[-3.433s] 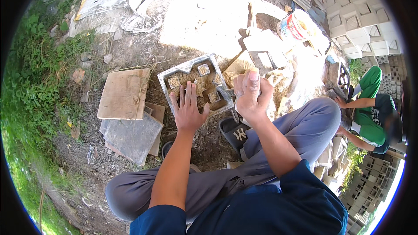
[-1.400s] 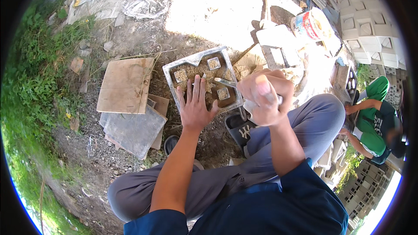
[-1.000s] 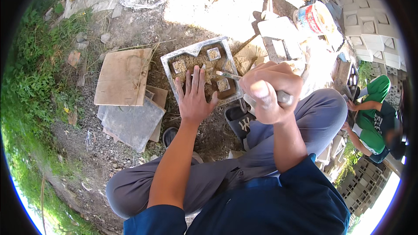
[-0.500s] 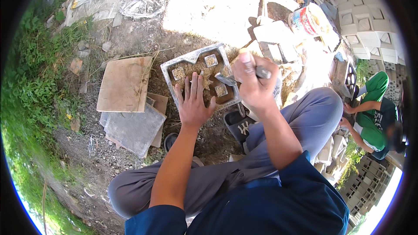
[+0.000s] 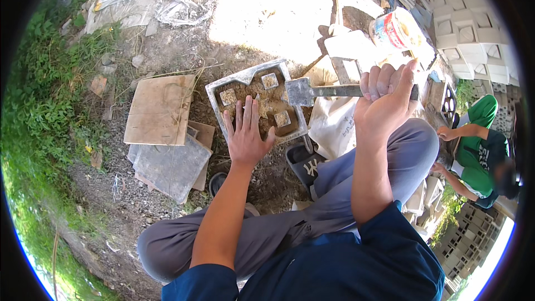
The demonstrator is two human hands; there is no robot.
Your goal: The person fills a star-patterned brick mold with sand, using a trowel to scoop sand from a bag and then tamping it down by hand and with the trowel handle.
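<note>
A shallow grey mold frame [image 5: 218, 82] lies on the dirt in front of me, with tan, crumbly mix inside. Several square blocks [image 5: 270, 81] with speckled tops stand in it. My left hand [image 5: 248, 134] rests on the near edge of the frame, its fingers spread flat over the mix. My right hand [image 5: 385, 92] is wrapped around the dark handle of a hammer-like tool [image 5: 300, 92], raised to the right. The tool's square, blocky grey head overlaps the frame's right rim in the view, and the handle runs sideways into my fist.
A brown board [image 5: 159, 108] and a grey slab [image 5: 173, 164] are stacked left of the frame. A bucket [image 5: 393, 30] stands at the far right, near a pale sack [image 5: 334, 125]. Stacked pale blocks [image 5: 468, 28] line the right side, where another person [image 5: 479, 150] sits. Green plants [image 5: 50, 106] grow at left.
My right hand has lifted the tool up and to the right, away from the frame's right part. The left hand has stayed in place. The other person's arms have shifted slightly.
</note>
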